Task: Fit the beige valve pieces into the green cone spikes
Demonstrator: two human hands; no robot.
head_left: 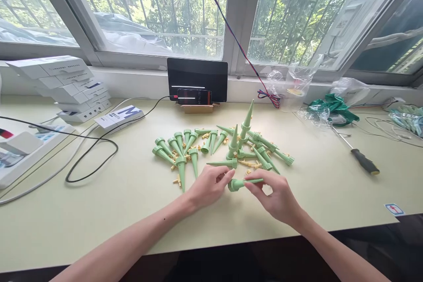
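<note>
Between the thumb and fingers of my right hand (272, 191) is a green plastic plant-watering spike (237, 184), its wide capped end pointing left toward my other hand. My left hand (211, 183) has its fingers curled together, with the thumb tip close to that cap; whatever it may pinch is hidden. Just beyond my left fingers lies another green spike (222, 163), its cap near the fingertips. More green spikes lie in a group on the left (180, 167) and a pile on the right (262, 156), two standing point up. Small yellow valve pieces (250, 164) are scattered among them.
A phone (194, 97) leans on a stand before a dark tablet (197, 72). White boxes (71, 88) and a power strip (33, 154) with cables are at left. A screwdriver (363, 161) and a green plastic bag (337, 108) lie at right. Windows line the back.
</note>
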